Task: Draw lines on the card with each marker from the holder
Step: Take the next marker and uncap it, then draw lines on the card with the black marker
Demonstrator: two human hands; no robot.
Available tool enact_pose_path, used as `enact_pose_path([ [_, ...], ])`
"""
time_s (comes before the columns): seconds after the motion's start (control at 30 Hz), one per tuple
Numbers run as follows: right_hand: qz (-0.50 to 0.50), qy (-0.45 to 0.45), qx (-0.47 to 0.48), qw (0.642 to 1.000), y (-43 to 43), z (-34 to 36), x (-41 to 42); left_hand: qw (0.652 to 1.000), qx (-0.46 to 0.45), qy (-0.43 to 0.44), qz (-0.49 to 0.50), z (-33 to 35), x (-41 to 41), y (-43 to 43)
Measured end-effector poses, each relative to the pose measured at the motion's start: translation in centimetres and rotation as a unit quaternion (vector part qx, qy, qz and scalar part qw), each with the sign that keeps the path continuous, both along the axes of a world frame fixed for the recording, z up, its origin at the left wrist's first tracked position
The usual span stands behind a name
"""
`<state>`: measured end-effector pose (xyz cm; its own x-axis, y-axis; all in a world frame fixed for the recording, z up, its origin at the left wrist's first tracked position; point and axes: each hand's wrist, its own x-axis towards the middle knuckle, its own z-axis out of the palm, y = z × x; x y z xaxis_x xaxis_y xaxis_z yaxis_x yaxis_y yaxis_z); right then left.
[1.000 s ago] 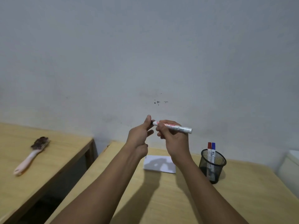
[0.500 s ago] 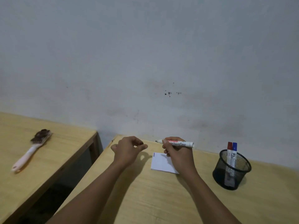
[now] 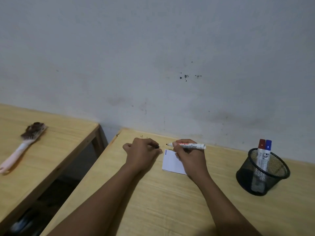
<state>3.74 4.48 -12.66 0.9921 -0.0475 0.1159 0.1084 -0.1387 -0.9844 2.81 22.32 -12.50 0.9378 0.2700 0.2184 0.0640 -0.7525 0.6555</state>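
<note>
A white card point(image 3: 170, 163) lies on the wooden table point(image 3: 170, 201) near the wall, with a short dark line at its upper left corner. My right hand point(image 3: 190, 159) rests over the card's right part and grips an uncapped white marker point(image 3: 189, 145), its dark tip pointing left just above the card. My left hand point(image 3: 142, 153) sits to the left of the card, fingers curled around the small black cap point(image 3: 157, 146). A black mesh holder point(image 3: 263, 174) at the right contains a red-capped marker point(image 3: 261, 145) and a blue-capped marker point(image 3: 268, 146).
A second wooden table point(image 3: 51, 150) stands to the left across a dark gap, with a pink-handled brush point(image 3: 23, 143) lying on it. A grey wall point(image 3: 153, 65) runs directly behind both tables.
Both hands came down from in front of the wall to the table. The cap came off the marker and stayed in my left hand; my right hand brought the marker over the card.
</note>
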Motion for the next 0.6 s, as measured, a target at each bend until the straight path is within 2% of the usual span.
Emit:
enact_pose_path([
  [0.07, 0.003, 0.008, 0.001, 1.000, -0.2, -0.2, 0.0, 0.999, 0.030, -0.011, 0.009, -0.1, -0.3, -0.1],
  [0.13, 0.009, 0.005, -0.015, 1.000, -0.4, -0.5, -0.1, 0.996, 0.051, -0.064, 0.022, -0.4, -1.4, -0.4],
  [0.2, 0.016, -0.006, -0.032, 0.999, -0.4, -0.6, -0.2, 0.990, 0.093, -0.105, -0.007, -0.6, -3.2, -1.1],
  [0.33, 0.014, -0.007, -0.038, 0.999, -0.1, -0.4, -0.1, 0.969, 0.213, -0.064, -0.111, -1.2, -5.4, -1.9],
  [0.5, -0.016, -0.015, -0.087, 0.996, 0.0, -0.5, -0.2, 0.960, 0.232, -0.020, -0.156, -1.0, -5.4, -1.3],
  [0.6, -0.015, -0.009, -0.085, 0.996, 0.2, -0.6, 0.1, 0.956, 0.236, 0.002, -0.173, -0.8, -5.6, -0.9],
])
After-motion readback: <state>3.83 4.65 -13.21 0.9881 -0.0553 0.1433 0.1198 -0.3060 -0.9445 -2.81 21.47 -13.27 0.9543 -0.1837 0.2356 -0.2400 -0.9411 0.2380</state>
